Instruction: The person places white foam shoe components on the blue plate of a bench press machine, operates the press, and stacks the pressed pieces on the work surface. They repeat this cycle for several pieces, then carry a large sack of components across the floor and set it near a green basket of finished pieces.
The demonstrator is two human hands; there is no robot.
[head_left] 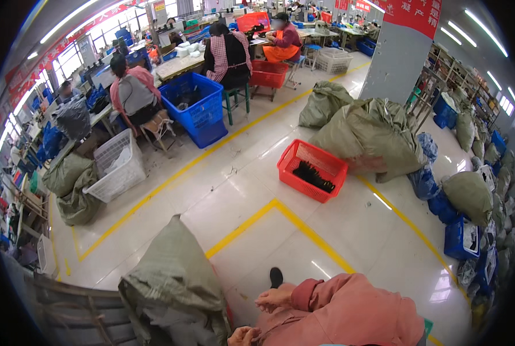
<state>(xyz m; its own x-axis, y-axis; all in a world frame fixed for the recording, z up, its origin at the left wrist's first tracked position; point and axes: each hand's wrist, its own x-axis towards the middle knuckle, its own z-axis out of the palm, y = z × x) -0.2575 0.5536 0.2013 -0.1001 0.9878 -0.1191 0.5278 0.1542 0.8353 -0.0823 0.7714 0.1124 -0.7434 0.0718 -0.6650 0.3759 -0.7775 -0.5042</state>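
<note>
My right hand (276, 297), below a pink sleeve with a red cuff, is held low in front of my body. Its fingers are curled together, and anything inside them is too small to make out. Near the bottom edge my left hand (244, 336) shows only in part, its fingers also bent inward, with their contents hidden. Just left of both hands stands a big olive woven sack (173, 277), its top peaked. The dark shoe (276, 277) of one foot pokes out beyond my right hand.
Ahead, a red basket (312, 171) of black pieces sits against bulging woven sacks (367, 135). Yellow floor lines (243, 228) cross the tiles. Blue (195, 104) and white crates (118, 164) stand by seated workers on the left. A grey pillar (393, 63) rises behind; sacks and bins line the right.
</note>
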